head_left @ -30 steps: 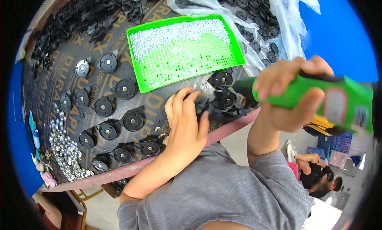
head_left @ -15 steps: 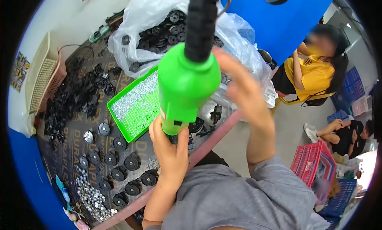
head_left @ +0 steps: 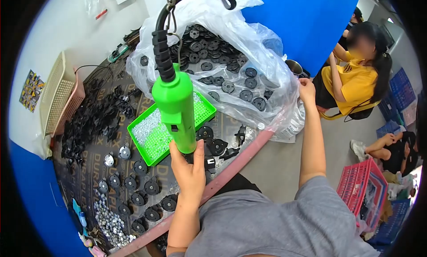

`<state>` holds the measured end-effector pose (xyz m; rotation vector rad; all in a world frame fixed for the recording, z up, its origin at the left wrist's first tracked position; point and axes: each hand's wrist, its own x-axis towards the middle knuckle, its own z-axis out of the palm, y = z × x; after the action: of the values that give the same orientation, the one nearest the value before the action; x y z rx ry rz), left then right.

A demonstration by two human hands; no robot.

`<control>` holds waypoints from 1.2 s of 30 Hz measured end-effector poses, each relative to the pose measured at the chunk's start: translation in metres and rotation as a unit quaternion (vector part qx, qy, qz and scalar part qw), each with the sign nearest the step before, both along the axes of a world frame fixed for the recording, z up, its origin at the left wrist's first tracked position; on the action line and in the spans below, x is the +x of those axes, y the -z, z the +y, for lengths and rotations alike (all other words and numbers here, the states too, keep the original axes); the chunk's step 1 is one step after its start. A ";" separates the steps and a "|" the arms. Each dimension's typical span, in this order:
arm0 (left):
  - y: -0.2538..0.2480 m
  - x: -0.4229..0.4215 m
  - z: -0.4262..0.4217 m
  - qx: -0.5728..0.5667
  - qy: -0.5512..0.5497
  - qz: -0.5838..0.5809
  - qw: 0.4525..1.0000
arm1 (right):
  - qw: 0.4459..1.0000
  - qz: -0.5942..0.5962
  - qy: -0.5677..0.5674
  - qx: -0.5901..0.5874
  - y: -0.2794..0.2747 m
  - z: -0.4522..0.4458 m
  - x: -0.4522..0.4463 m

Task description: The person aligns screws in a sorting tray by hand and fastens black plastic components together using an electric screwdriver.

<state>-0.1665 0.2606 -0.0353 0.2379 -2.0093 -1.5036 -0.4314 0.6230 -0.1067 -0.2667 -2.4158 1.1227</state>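
A green electric screwdriver (head_left: 175, 101) hangs upright by its black cable sleeve in front of me. My left hand (head_left: 189, 174) is at its lower end, thumb and forefinger on either side. A dark bit shows between those fingers under the tool, but what they grip is mostly hidden. To the right, my right hand (head_left: 307, 91) has its fingers closed at the edge of the clear plastic bag (head_left: 278, 117). Inside the bag lie many round black parts (head_left: 227, 87). Behind the screwdriver sits a green perforated tray (head_left: 204, 110) holding small silvery pieces.
Round black discs (head_left: 151, 187) stand in rows on the brown board, beside shiny metal pieces (head_left: 106, 219) and a heap of black parts (head_left: 95, 119). A pink rail (head_left: 235, 165) edges the table. A person in a yellow shirt (head_left: 351, 85) sits to the right, near red baskets (head_left: 356, 186).
My right hand has moved away from beside the screwdriver, out to the bag's right edge. The screwdriver appears smaller and further left. My left hand stays at its lower end.
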 end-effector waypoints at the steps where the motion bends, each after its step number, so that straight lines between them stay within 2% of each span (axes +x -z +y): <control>1: 0.001 0.000 0.000 -0.001 -0.004 -0.002 1.000 | 0.999 -0.002 -0.021 0.025 -0.006 -0.009 0.008; 3: 0.003 0.002 -0.002 0.021 0.005 0.002 1.000 | 0.998 0.040 -0.035 -0.047 0.007 -0.011 0.000; 4: 0.004 0.002 -0.004 0.019 -0.002 0.001 1.000 | 0.985 0.073 -0.062 -0.145 0.012 -0.013 -0.005; 6: 0.004 0.004 -0.007 0.008 -0.003 0.003 1.000 | 0.971 0.059 -0.051 -0.225 0.016 -0.006 -0.008; 8: 0.003 0.005 -0.010 0.030 -0.007 -0.005 1.000 | 0.965 0.071 -0.086 -0.237 0.000 -0.005 0.011; 9: 0.003 0.006 -0.012 0.026 -0.012 -0.003 1.000 | 0.940 0.059 -0.107 -0.320 -0.026 -0.020 0.033; 10: 0.003 0.006 -0.013 0.022 -0.016 -0.002 1.000 | 0.933 0.052 -0.108 -0.340 -0.043 -0.024 0.046; 13: 0.003 0.006 -0.016 0.038 -0.032 0.004 0.999 | 0.943 0.072 -0.108 -0.305 -0.100 -0.032 0.096; 16: 0.007 0.007 -0.018 0.052 -0.032 0.034 0.998 | 0.916 0.032 -0.241 -0.318 -0.147 -0.039 0.151; 20: 0.015 0.006 -0.021 0.050 -0.043 0.043 0.997 | 0.874 -0.008 -0.358 -0.327 -0.181 -0.062 0.208; 22: 0.017 0.005 -0.020 0.062 -0.049 0.047 0.996 | 0.853 0.118 -0.337 -0.380 -0.181 -0.106 0.231; 23: 0.016 0.006 -0.018 0.116 -0.037 0.054 0.991 | 0.781 0.025 -0.509 -0.360 -0.192 -0.095 0.229; 24: 0.020 0.006 -0.020 0.113 -0.033 0.051 0.992 | 0.749 -0.038 -0.587 -0.306 -0.209 -0.095 0.229; 25: 0.025 0.006 -0.023 0.111 -0.030 0.049 0.992 | 0.712 -0.028 -0.666 -0.223 -0.219 -0.100 0.223; 26: 0.025 0.007 -0.023 0.094 -0.027 0.055 0.994 | 0.665 -0.004 -0.723 -0.186 -0.220 -0.108 0.220; 28: 0.021 0.006 -0.021 0.115 -0.033 0.061 0.991 | 0.596 0.031 -0.778 -0.195 -0.224 -0.124 0.221; 29: 0.021 0.006 -0.020 0.116 -0.032 0.062 0.991 | 0.561 -0.031 -0.807 -0.183 -0.232 -0.125 0.219; 32: 0.021 0.006 -0.022 0.102 -0.035 0.069 0.992 | 0.543 0.032 -0.830 -0.121 -0.245 -0.137 0.217; 33: 0.023 0.005 -0.022 0.088 -0.039 0.078 0.992 | 0.580 0.025 -0.808 -0.104 -0.253 -0.139 0.223; 34: 0.024 0.005 -0.023 0.073 -0.043 0.089 0.992 | 0.577 0.024 -0.810 -0.103 -0.251 -0.141 0.227; 36: 0.025 0.008 -0.025 0.070 -0.038 0.082 0.993 | 0.602 0.170 -0.771 -0.118 -0.246 -0.146 0.232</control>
<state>-0.1587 0.2352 -0.0604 0.2367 -1.7498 -1.5642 -0.1989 0.4770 0.1391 2.1282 -1.6640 1.7484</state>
